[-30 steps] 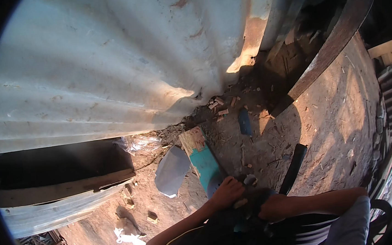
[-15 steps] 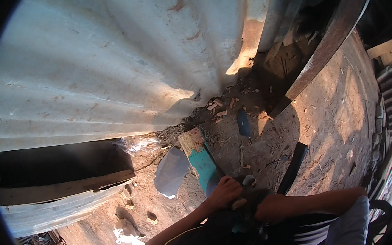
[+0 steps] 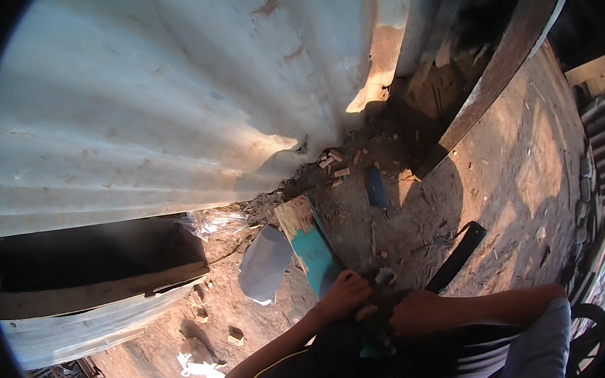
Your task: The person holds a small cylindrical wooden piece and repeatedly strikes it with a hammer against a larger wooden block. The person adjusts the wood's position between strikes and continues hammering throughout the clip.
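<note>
My left hand [image 3: 348, 293] is closed at the near end of a wooden plank [image 3: 311, 249], which has worn turquoise paint and a bare far end. My right hand [image 3: 417, 313] makes a fist beside it, close to my body. From that fist a long dark, flat, blade-like tool [image 3: 457, 256] runs out to the right and away from me; its grip is hidden. Between my hands lies a small pale wooden piece [image 3: 366, 313] in deep shadow. What it belongs to cannot be made out.
Corrugated metal sheeting [image 3: 167, 93] rises in front. A grey flat sheet [image 3: 264, 263] lies left of the plank, a dark blue piece [image 3: 376, 187] beyond it. Wood chips [image 3: 339, 163] litter the dirt floor. A long beam [image 3: 496, 78] slants at the right; a white bag [image 3: 201, 369] lies lower left.
The dark blade-like tool has swung to the right and lies at a lower slant. My right fist has shifted slightly with it. My left hand stays at the plank.
</note>
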A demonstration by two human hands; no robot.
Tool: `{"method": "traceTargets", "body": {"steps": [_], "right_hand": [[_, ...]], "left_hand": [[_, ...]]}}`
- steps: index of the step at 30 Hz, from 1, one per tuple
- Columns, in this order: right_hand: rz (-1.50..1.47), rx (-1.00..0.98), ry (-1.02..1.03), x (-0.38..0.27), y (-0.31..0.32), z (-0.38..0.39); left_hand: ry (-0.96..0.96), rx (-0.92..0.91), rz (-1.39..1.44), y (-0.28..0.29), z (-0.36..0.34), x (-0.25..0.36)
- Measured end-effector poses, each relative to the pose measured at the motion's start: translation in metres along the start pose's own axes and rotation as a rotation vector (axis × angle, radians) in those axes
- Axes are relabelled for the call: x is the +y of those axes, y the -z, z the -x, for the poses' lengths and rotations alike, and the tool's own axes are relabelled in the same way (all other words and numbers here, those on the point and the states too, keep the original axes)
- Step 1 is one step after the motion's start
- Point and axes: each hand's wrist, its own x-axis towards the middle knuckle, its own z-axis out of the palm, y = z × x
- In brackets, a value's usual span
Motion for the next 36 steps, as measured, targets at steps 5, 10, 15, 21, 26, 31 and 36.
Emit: {"method": "traceTargets", "body": {"steps": [5,10,15,21,26,31,36], "right_hand": [[0.027,-0.077,0.065,0.002,-0.02,-0.007],[-0.035,-0.067,0.091,0.005,-0.014,0.006],[0.037,-0.073,0.0,0.003,-0.004,0.007],[0.041,-0.108,0.011,0.001,0.001,0.006],[0.028,-0.099,0.008,0.001,0.006,0.01],[0.042,-0.071,0.004,0.003,0.012,0.014],[0.049,-0.067,-0.012,0.004,0.016,0.014]], "left_hand": [[0.049,0.019,0.021,0.013,-0.008,-0.006],[0.044,0.003,0.038,0.018,-0.006,0.0],[-0.027,0.002,0.094,0.003,0.001,0.003],[-0.001,0.037,0.125,0.012,-0.005,0.012],[0.002,0.072,0.093,0.012,-0.007,0.013],[0.081,0.068,0.129,0.017,-0.011,0.015],[0.039,0.122,0.155,0.022,-0.011,0.014]]}}
